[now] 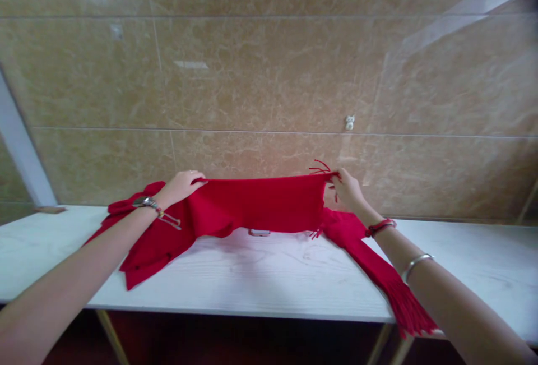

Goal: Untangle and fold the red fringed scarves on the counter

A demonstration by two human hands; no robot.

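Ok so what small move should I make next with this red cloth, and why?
I'd probably lower the cloth onto the table, keeping its top edge taut: your left hand and right hand hold that edge nearly straight, while the lower edge hangs loose and looks uneven toward the left.

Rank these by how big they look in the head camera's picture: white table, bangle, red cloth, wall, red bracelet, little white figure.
1. Wall
2. White table
3. Red cloth
4. Bangle and red bracelet, too alike to rank
5. Little white figure
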